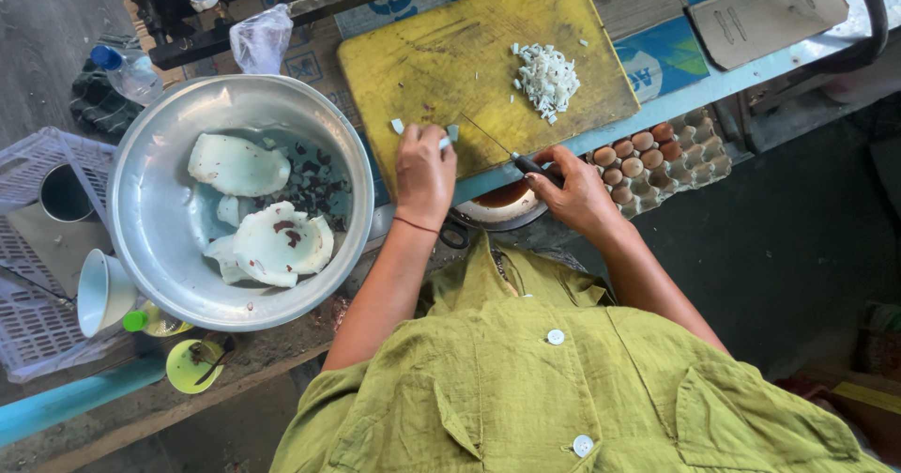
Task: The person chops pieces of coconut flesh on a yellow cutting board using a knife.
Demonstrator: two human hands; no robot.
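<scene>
Coconut flesh point(447, 139) lay at the near edge of the yellow cutting board point(441, 51), pinned under the curled fingers of the left hand point(424, 173) to steady it. The right hand point(574, 190) was closed around a knife point(511, 154), blade angled toward it. A chopped pile point(547, 79) sat well apart, keeping the cutting spot free.

bowl point(141, 168): dull brushed metal | cutting board point(450, 60): scuffed yellow plastic (stained) | shirt point(563, 389): matt cloth
</scene>
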